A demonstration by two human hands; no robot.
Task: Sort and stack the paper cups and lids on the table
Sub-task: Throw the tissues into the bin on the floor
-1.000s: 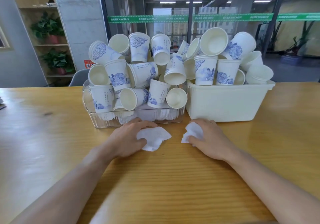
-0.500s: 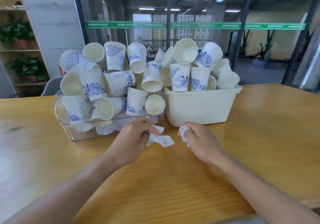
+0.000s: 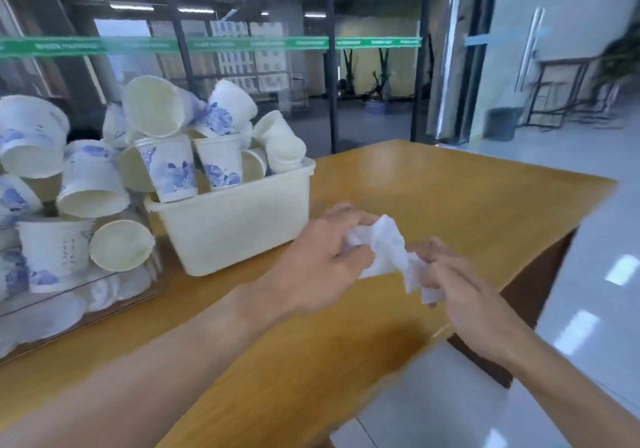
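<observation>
Several white paper cups with blue flower prints [image 3: 176, 170] are piled in a cream plastic bin [image 3: 239, 226] and in a clear bin [image 3: 79, 295] at the left. White lids [image 3: 52, 316] lie at the bottom of the clear bin. My left hand [image 3: 322, 257] grips a crumpled white tissue [image 3: 384, 250] above the table to the right of the cream bin. My right hand [image 3: 460, 295] pinches another crumpled tissue piece [image 3: 420, 279] that touches the first. The image is blurred.
The wooden table [image 3: 433, 184] ends close by at the right edge and corner, with shiny floor [image 3: 588, 309] beyond. A glass wall with a green stripe [image 3: 207, 45] stands behind the bins.
My head has turned right, so the bins have slid left in view. Both hands have lifted their tissues off the table, moved right and come together.
</observation>
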